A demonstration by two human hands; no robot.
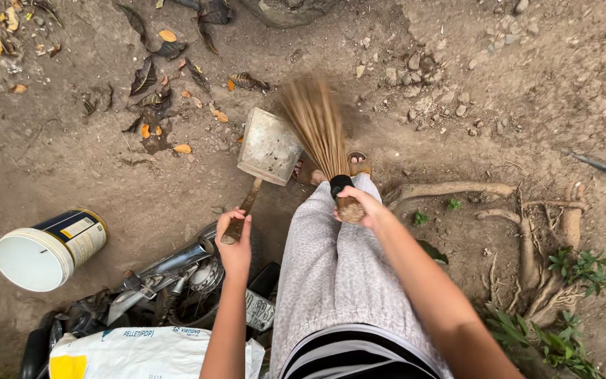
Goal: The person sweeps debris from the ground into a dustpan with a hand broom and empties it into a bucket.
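Note:
My left hand (236,242) grips the wooden handle of a grey metal dustpan (269,146), whose pan rests on the dirt ahead of me. My right hand (360,208) is closed around the bound base of a stick broom (315,123). Its bristles fan out and look blurred beside the pan's right edge. My grey trousers and sandalled feet (357,163) sit between the two hands.
Dry leaves (170,49) lie scattered on the bare dirt at upper left. A white bucket (47,249) lies on its side at left. A motorbike part (177,281) and a white sack (149,353) are at bottom left. Tree roots (527,231) and small plants spread at right.

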